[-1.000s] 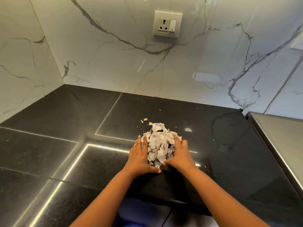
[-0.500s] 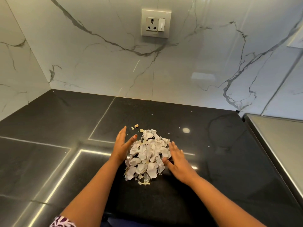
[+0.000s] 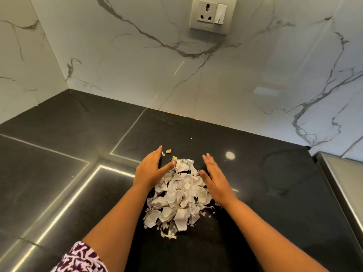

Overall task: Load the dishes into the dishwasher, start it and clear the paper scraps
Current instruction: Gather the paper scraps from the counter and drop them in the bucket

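The paper scraps (image 3: 176, 195) lie in one heap on the black countertop (image 3: 265, 193), directly between the two hands. The left hand (image 3: 149, 169) stands at the heap's left flank and the right hand (image 3: 214, 179) at its right flank. Both are flat and spread, fingers straight, with nothing gripped. The left thumb touches the far top of the heap, and the right thumb is just at its edge.

The heap is long, not round: its axis runs from the fingertips back toward the person. The wider near end sits between the wrists, behind both palms. So neither hand is closer than the other, and a squeeze inward would, I think, catch only the far half. A few loose bits (image 3: 168, 151) lie beyond the left fingertips, outside the hands.
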